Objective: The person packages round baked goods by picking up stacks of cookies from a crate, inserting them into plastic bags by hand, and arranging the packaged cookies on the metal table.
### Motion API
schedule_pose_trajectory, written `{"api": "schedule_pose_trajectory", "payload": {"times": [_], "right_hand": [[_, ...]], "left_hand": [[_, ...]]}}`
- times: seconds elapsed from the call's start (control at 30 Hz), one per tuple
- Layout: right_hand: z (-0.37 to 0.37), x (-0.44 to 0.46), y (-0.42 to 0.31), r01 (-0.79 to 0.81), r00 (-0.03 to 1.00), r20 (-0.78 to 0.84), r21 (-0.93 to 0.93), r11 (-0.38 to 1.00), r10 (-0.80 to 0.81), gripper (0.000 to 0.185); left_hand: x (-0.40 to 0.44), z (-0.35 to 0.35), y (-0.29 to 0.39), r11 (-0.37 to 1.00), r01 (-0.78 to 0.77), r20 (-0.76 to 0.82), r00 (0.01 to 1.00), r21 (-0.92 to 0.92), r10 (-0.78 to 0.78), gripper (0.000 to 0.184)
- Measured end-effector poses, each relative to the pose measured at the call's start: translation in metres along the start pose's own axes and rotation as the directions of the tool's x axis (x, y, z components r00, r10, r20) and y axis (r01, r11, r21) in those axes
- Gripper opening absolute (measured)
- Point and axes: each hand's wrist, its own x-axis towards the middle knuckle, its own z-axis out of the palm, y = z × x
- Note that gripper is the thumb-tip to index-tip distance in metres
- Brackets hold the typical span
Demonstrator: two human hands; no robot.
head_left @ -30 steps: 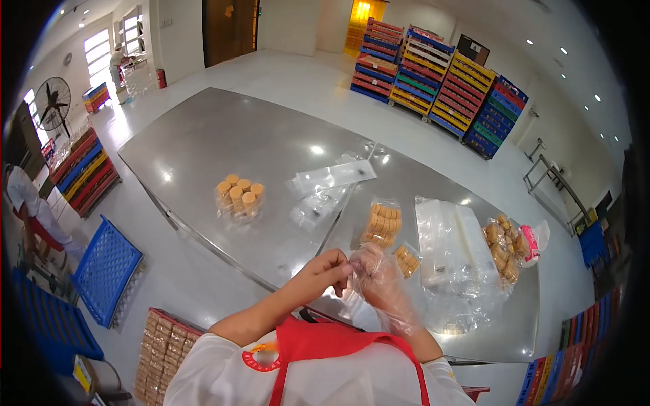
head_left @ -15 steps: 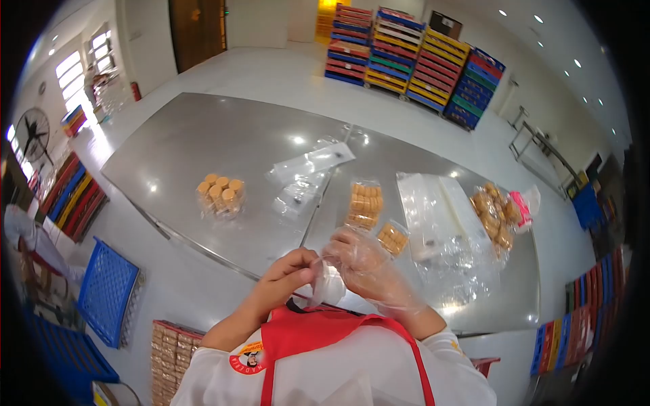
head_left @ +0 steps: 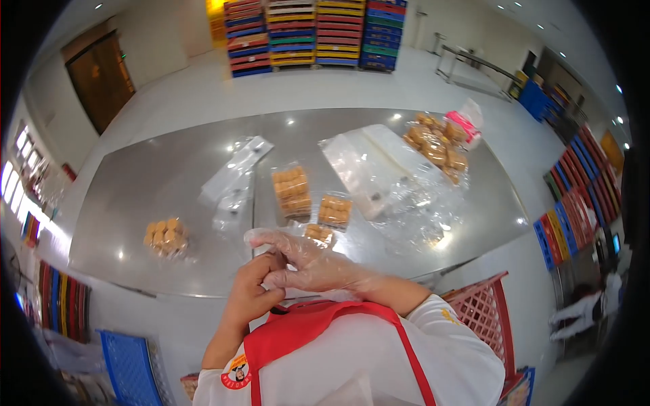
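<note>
Currently clear glove (head_left: 342, 272) around spread right hand (head_left: 302, 256); left hand (head_left: 254, 289) touching it, pinch unclear.

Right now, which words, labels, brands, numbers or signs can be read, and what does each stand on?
No text can be quoted with certainty.
Red badge on the shirt: pale letters along its rim, too small and blurred to read.
Yellow mark on the right sleeve: too small to read.
Flat bags: small dark marks, too small to tell whether they are print.
Pink band: no lettering can be made out.
</note>
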Motion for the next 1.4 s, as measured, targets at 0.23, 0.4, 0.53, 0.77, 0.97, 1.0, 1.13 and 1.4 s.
{"api": "schedule_pose_trajectory", "payload": {"times": [0.23,0.4,0.53,0.77,0.97,1.0,1.13,1.4], "right_hand": [[0.003,-0.035,0.070,-0.033,0.891,-0.413,0.361,0.932,0.191,0.030],[-0.009,-0.071,0.085,-0.152,0.711,-0.599,0.379,0.913,0.367,0.014],[-0.023,-0.113,0.072,-0.403,0.471,-0.826,0.111,0.908,0.310,0.031],[0.018,-0.142,0.072,-0.559,0.627,-0.459,-0.828,0.046,-0.629,0.015],[0.029,-0.140,0.045,-0.242,0.779,-0.547,-0.713,0.658,-0.305,0.011],[0.030,-0.140,0.047,-0.269,0.733,-0.656,-0.520,0.811,-0.177,0.011],[0.003,-0.127,0.097,-0.200,0.765,-0.530,-0.736,0.646,-0.366,0.015],[-0.025,-0.089,0.089,-0.205,0.631,-0.669,-0.632,0.748,-0.392,0.023]], "left_hand": [[0.009,0.043,-0.053,0.933,0.269,-0.104,0.948,-0.239,-0.300,0.012],[0.030,0.059,-0.044,0.990,0.019,0.114,0.993,0.143,-0.036,0.015],[0.039,0.056,-0.037,0.949,-0.018,0.292,0.953,0.316,-0.079,0.029],[0.054,0.084,-0.031,0.895,-0.168,0.528,0.845,0.413,-0.085,0.041],[0.064,0.102,-0.019,0.863,-0.435,0.677,0.719,0.259,0.159,0.043],[0.069,0.104,-0.020,0.852,-0.479,0.677,0.701,0.213,0.225,0.045],[0.067,0.117,0.016,0.836,-0.525,0.734,0.630,0.160,0.255,0.058],[0.063,0.124,0.068,0.898,-0.279,0.918,0.106,-0.341,0.382,0.047]]}}
